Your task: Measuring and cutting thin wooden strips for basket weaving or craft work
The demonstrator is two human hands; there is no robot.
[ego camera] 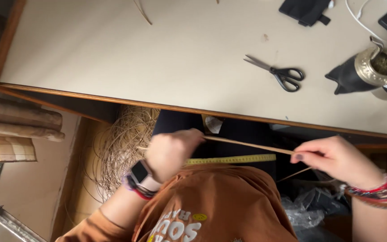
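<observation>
Left hand (172,151) fisted and right hand (332,157) pinching stretch a thin cane strip (247,144), seemingly taut.

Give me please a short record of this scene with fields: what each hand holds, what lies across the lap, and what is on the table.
left hand: closed on one end of a thin cane strip
right hand: pinches the strip's other end
lap: yellow measuring tape, below the strip
table: black scissors, brass-rimmed cup, apart from the hands
floor: coil of cane under the table edge
</observation>
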